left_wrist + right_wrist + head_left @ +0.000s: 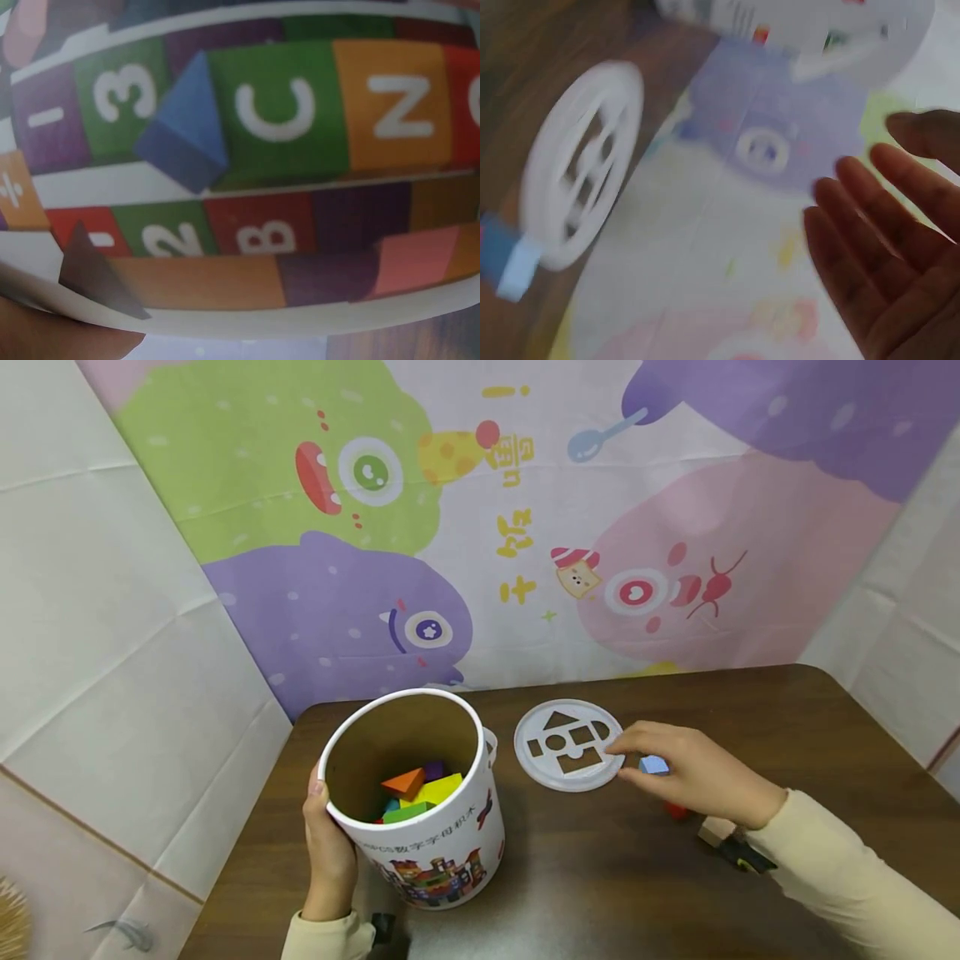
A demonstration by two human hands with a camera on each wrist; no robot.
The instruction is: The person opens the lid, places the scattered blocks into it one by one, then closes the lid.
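Note:
My left hand grips the left side of a white bucket, its thumb by the rim. The bucket leans toward me. Several coloured blocks lie inside, among them an orange wedge, a yellow block and a green block. Printed letter blocks on the bucket's wall fill the left wrist view. My right hand hovers near the right edge of a round white lid with cut-out shapes. Its fingers are spread and hold nothing in the right wrist view.
A light blue block sits on the brown table just beyond my right hand. Partly hidden under that hand and wrist are a red block and a wood-coloured block. A cartoon-printed cloth hangs behind the table.

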